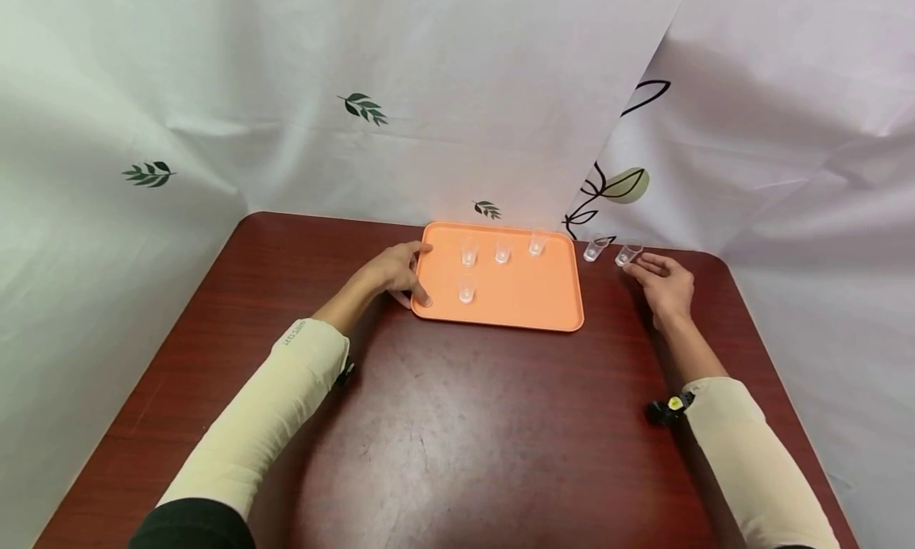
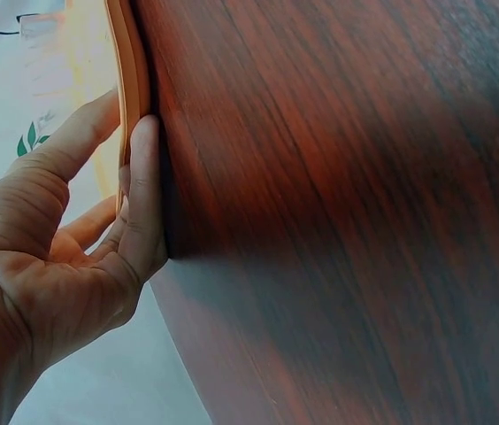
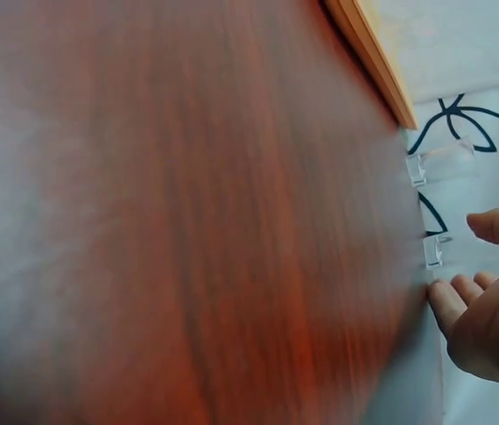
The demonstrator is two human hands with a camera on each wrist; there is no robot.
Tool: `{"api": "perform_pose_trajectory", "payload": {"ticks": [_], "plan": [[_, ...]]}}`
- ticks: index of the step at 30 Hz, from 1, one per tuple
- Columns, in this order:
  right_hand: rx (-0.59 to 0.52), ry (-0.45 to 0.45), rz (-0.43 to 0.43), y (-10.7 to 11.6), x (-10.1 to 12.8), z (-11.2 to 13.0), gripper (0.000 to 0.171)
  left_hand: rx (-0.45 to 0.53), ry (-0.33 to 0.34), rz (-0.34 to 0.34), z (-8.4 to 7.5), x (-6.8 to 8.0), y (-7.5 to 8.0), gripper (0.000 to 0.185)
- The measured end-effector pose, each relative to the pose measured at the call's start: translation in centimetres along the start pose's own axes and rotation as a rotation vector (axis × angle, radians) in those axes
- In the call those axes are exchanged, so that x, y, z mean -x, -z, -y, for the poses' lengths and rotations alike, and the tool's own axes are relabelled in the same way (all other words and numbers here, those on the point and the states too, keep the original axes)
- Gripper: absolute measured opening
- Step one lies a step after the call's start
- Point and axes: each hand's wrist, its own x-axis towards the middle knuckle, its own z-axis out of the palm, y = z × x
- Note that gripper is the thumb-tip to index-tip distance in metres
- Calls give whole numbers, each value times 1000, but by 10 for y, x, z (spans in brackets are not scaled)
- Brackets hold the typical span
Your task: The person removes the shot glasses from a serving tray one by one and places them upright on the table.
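Observation:
An orange tray (image 1: 529, 295) lies at the far middle of the dark wooden table (image 1: 457, 422), with several small clear cups (image 1: 503, 251) standing on it. My left hand (image 1: 422, 275) rests against the tray's left rim (image 2: 133, 62), thumb (image 2: 144, 177) along the edge and fingers fairly straight. Two more clear cups stand on the table right of the tray, the left one (image 1: 594, 249) and the right one (image 1: 628, 253). My right hand (image 1: 638, 263) lies open just behind the right cup (image 3: 433, 252), thumb and fingers spread, holding nothing.
White sheets printed with leaves hang behind and beside the table. The table's far right corner is close to the two loose cups. Bare wood stretches from the tray to the near edge, between my two cream sleeves (image 1: 250, 430).

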Motion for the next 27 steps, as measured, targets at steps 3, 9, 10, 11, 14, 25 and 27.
{"api": "perform_pose_trajectory", "payload": {"ticks": [3, 9, 10, 11, 14, 25, 27], "plan": [[-47, -11, 5, 3, 5, 0, 39, 4, -1, 1, 0, 1, 0, 122], [-87, -18, 33, 3, 14, -2, 42, 24, 5, 3, 1, 0, -1, 123], [-95, -16, 40, 3, 15, -2, 44, 26, 4, 2, 1, 0, -2, 123], [-100, -15, 46, 3, 16, -2, 45, 26, 4, 0, 1, 0, -2, 123], [-115, -10, 61, 2, 20, -3, 48, 28, 2, 0, 1, 1, -3, 123], [-140, 2, 125, -6, 32, 0, 52, 23, 5, 1, 0, 1, -2, 123], [-122, 10, 143, -9, 33, 2, 53, 20, 5, 0, 0, 2, -1, 123]]}}
